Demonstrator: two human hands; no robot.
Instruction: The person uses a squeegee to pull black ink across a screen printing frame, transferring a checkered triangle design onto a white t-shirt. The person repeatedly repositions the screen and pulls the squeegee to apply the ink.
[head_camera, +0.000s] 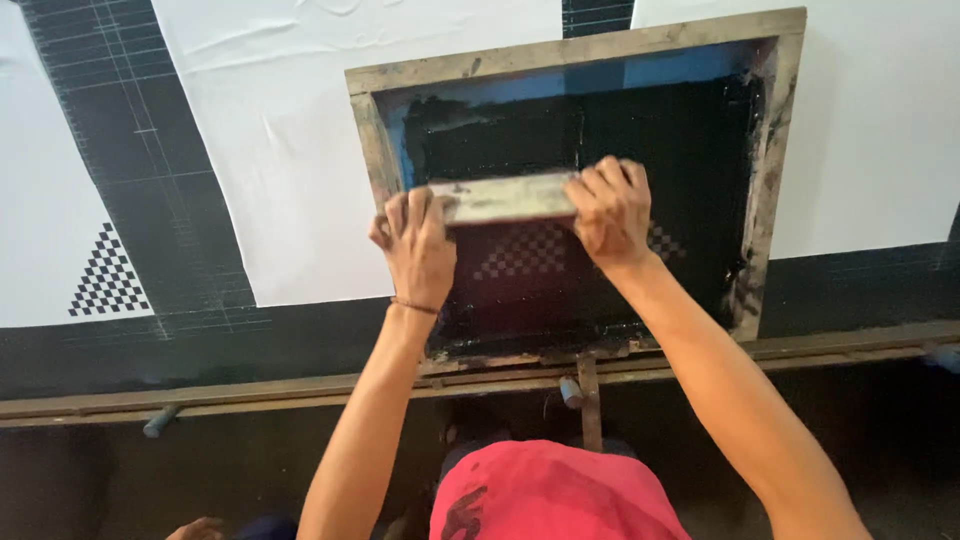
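Centrally, a black gridded tabletop (180, 240) carries white fabric sheets (290, 150); on them sits a wooden-framed, ink-blackened printing screen (775, 180). Mid-frame, the pale wooden squeegee (505, 198) lies across its mesh, left hand (418, 245) and right hand (610, 210) each with grip pressed around an end.

Your two forearms rise bare from the bottom of the frame, no sleeves showing anywhere along them. A thin, dark cord bracelet (414, 306) circles the wrist of your left hand (418, 245), left of centre; your right hand (612, 210), just right of centre, wears nothing, and no rings show on your fingers (600, 180). At bottom centre you wear a red garment (545, 495) with a dark mark near its left edge.
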